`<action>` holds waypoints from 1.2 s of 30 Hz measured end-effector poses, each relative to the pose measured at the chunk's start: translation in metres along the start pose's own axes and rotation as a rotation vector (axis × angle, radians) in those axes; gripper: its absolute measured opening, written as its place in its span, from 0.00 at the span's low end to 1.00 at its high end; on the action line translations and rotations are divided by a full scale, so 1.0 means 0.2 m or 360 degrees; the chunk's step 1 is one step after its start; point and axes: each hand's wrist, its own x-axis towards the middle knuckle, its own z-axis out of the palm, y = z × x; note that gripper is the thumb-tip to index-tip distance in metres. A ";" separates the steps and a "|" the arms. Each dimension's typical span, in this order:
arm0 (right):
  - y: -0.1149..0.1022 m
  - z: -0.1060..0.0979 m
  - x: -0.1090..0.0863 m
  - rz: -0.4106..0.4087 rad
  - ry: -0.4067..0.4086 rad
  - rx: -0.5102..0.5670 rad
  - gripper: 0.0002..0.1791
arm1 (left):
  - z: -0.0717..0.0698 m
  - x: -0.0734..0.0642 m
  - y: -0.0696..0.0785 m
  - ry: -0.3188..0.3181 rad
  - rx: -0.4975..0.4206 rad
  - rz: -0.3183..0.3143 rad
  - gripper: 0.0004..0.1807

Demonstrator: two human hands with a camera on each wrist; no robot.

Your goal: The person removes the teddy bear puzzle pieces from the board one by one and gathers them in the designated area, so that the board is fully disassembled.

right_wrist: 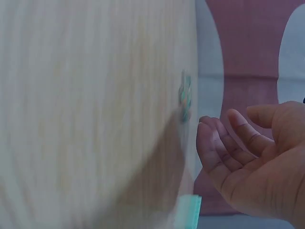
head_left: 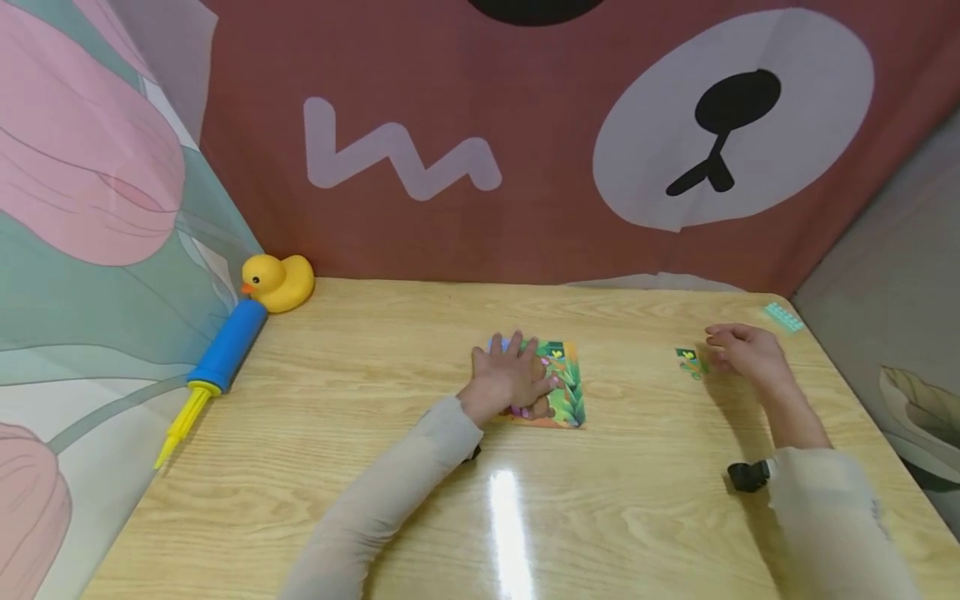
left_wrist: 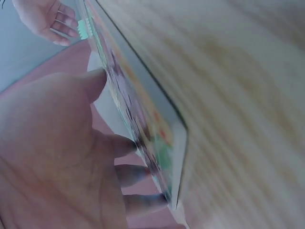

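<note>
Picture board (head_left: 572, 392), lying flat on a wood-grain table (head_left: 622, 517) toward 5 o'clock of the head view's centre; clock positions are read from the board, 6 o'clock facing the wearer. Nearest, a pale left sleeve (head_left: 375, 500) enters from 8 o'clock and a pale right sleeve (head_left: 832, 517) from 4 o'clock, with a small black device (head_left: 748, 477) beside the right cuff. Next, the left hand (head_left: 501, 382) rests over the board's 9 o'clock half, fingers spread; in the left wrist view, the fingertips meet the printed face. The uncovered 3 o'clock part shows green leaves and part of a brown figure. Well apart at 9 o'clock lies a blue-and-yellow hand pump (head_left: 231, 346). At 3 o'clock lies a loose picture piece (head_left: 689, 362); just beside it, on the same bearing, is the right hand (head_left: 750, 354), fingers loosely curved, thumb apart from them, and fingertips clear of the piece in the right wrist view. Farther off are a mint-green toy brick (head_left: 783, 317), between 2 and 3 o'clock, and a yellow duck (head_left: 281, 285), between 9 and 10. Farthest, a brown backdrop (head_left: 540, 225) spans 12 o'clock.
</note>
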 end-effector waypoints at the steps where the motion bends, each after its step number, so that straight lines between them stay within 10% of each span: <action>1: -0.02 0.01 0.00 -0.0011 -0.0019 0.0004 0.35 | 0.00 0.00 0.00 0.0009 -0.0023 0.0010 0.46; 18: -0.36 0.44 0.08 -0.0176 -0.0367 0.0141 0.28 | -0.02 -0.03 -0.19 -0.0049 -0.0333 0.0036 0.49; 36: -0.53 0.79 0.07 -0.0159 -0.0609 0.0098 0.23 | 0.00 -0.02 -0.23 -0.0137 -0.0185 0.0014 0.48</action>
